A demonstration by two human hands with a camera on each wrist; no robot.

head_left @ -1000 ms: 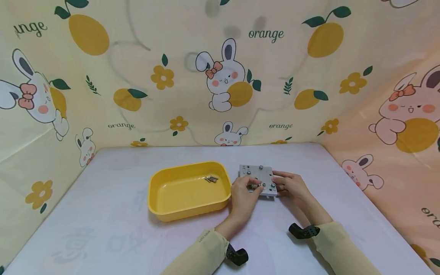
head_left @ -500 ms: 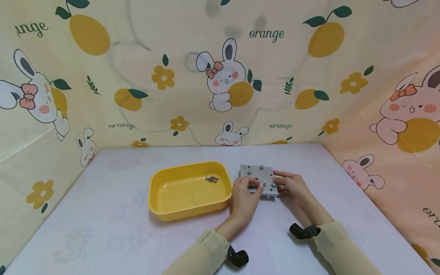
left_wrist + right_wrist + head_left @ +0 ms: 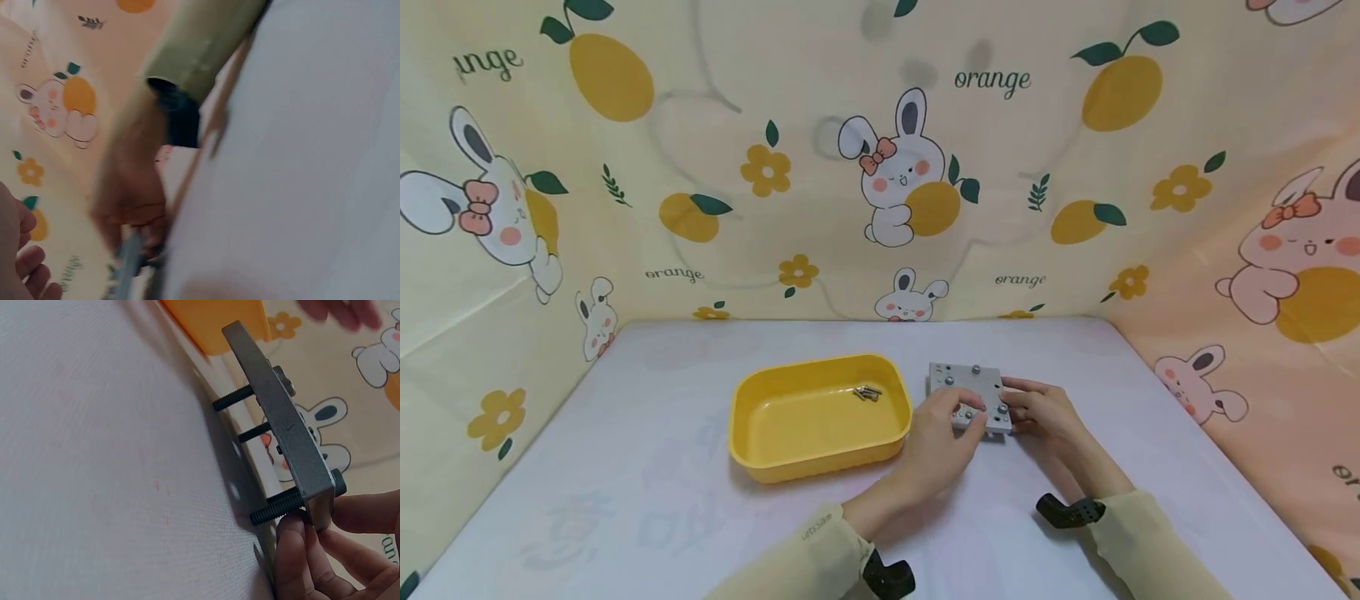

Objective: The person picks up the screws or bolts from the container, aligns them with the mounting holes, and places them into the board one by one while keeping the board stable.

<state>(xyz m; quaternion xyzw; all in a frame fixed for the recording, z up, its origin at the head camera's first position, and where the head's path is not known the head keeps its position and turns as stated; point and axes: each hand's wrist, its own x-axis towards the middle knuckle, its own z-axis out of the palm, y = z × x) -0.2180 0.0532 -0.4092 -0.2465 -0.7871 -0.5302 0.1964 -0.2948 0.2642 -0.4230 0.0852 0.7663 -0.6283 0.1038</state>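
Note:
A grey metal plate (image 3: 985, 385) with several bolts (image 3: 278, 507) through it is held just above the table, right of the yellow tray. My right hand (image 3: 1041, 408) grips its right edge, thumb on one face and fingers under the other, as the right wrist view shows. Threaded bolt ends stick out below the plate, and bolt heads show on top. My left hand (image 3: 936, 437) hovers over the plate's near left part, thumb and forefinger apart, with nothing seen between them. In the left wrist view the left fingers (image 3: 34, 269) are loosely bent.
A yellow tray (image 3: 820, 457) stands left of the plate, close to my left hand. Several small screws (image 3: 867, 392) lie at its right end. The table (image 3: 647, 450) is white, and a printed cloth (image 3: 820, 200) hangs behind and at both sides.
My left hand has lifted off the bolt area of the plate, its thumb and forefinger spreading slightly. The right hand and plate stay in place; the head view has shifted a little.

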